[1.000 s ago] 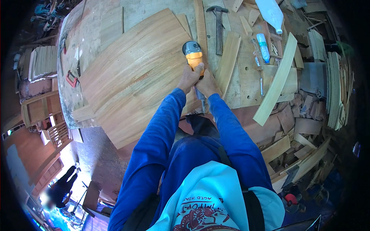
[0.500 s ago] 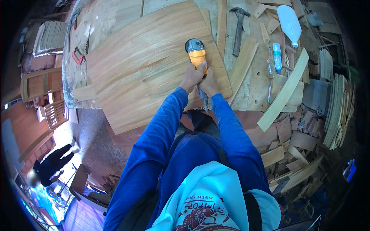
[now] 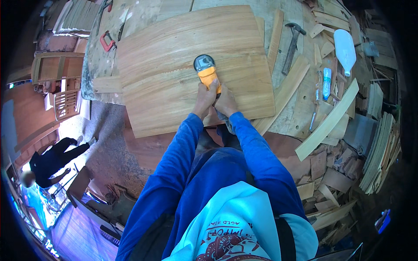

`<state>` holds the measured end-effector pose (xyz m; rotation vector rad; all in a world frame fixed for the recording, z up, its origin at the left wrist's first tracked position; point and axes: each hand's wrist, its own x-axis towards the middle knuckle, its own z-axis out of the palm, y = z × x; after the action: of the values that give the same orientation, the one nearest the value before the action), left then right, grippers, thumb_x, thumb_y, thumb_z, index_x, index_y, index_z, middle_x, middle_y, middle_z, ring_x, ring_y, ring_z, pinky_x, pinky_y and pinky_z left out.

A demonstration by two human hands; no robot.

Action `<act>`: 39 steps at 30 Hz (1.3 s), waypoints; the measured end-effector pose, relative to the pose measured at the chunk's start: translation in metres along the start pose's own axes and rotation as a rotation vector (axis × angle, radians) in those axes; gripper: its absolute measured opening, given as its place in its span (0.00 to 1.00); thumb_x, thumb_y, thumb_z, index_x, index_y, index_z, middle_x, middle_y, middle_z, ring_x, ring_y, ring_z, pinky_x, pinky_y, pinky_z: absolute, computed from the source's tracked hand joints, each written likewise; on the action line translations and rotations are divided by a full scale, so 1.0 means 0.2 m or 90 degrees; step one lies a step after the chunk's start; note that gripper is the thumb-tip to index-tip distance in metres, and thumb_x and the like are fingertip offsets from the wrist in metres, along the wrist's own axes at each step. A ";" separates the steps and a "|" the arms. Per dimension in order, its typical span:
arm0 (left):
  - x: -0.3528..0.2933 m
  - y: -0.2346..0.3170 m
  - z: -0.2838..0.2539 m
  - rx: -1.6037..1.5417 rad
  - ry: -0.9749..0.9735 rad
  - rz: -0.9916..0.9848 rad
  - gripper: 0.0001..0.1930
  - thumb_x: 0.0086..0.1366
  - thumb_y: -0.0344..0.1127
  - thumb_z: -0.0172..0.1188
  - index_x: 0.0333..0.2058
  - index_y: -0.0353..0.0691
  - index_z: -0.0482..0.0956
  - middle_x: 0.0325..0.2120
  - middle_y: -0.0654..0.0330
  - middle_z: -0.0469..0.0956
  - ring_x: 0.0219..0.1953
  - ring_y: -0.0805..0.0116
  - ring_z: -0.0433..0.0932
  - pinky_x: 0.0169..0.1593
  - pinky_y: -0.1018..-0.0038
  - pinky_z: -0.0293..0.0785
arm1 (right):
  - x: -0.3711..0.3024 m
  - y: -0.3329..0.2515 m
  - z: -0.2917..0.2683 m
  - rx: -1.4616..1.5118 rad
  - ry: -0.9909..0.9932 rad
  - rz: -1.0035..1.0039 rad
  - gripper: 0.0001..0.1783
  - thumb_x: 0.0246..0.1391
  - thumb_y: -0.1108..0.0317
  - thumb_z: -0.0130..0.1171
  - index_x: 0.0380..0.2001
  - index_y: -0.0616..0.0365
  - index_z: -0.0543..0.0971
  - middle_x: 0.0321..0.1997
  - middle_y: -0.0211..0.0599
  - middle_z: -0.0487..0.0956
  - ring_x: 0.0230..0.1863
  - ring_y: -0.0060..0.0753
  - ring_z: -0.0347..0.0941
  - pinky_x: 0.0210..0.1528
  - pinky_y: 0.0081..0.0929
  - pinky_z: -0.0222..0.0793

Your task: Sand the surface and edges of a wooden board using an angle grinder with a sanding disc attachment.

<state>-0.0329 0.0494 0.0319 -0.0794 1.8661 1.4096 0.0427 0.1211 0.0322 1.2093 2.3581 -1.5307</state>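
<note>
An orange and grey angle grinder (image 3: 207, 76) rests head-down on a wide wooden panel (image 3: 161, 102), just right of the panel's middle. My left hand (image 3: 204, 96) is closed round the left side of its body. Against it, my right hand (image 3: 226, 102) grips the rear of the same tool from the right. The disc under the grinder's head is mostly hidden. Pale grain and a rough, jagged streak show on the panel to the left of the tool. The panel lies flat on the workbench, its near edge overhanging toward me.
On the bench's right are a hammer (image 3: 292, 47), wood strips (image 3: 285, 93), a white jug (image 3: 345, 51) and a small bottle (image 3: 326, 83). A red clamp (image 3: 106, 41) lies at left. Offcuts (image 3: 337, 178) pile up at lower right. Another person (image 3: 54, 161) is at far left.
Both hands have moved the grinder leftward across the panel, from near its right edge toward the middle. The whole view has turned and shifted slightly.
</note>
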 end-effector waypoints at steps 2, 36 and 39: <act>0.02 -0.05 -0.06 -0.010 0.011 -0.005 0.31 0.69 0.52 0.61 0.52 0.25 0.65 0.44 0.49 0.77 0.45 0.65 0.77 0.46 0.69 0.76 | 0.00 -0.03 0.04 -0.005 0.004 -0.004 0.28 0.43 0.61 0.71 0.45 0.64 0.73 0.43 0.63 0.81 0.49 0.66 0.76 0.50 0.52 0.72; 0.12 0.24 0.77 0.209 -0.355 0.050 0.30 0.69 0.55 0.58 0.52 0.28 0.73 0.42 0.48 0.80 0.42 0.63 0.79 0.44 0.66 0.76 | 0.15 0.51 -0.53 0.280 0.202 0.109 0.31 0.39 0.64 0.74 0.43 0.68 0.72 0.37 0.54 0.82 0.40 0.52 0.82 0.41 0.43 0.76; 0.08 0.22 0.78 0.233 -0.240 0.089 0.27 0.67 0.50 0.61 0.43 0.22 0.78 0.37 0.41 0.82 0.40 0.56 0.82 0.42 0.62 0.77 | 0.11 0.50 -0.55 0.214 0.197 0.126 0.29 0.41 0.63 0.73 0.42 0.67 0.72 0.33 0.52 0.83 0.37 0.51 0.83 0.39 0.43 0.77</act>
<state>0.0196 0.2029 0.0442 0.4735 1.7974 1.0599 0.1298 0.2406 0.0030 1.8124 2.1109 -1.8350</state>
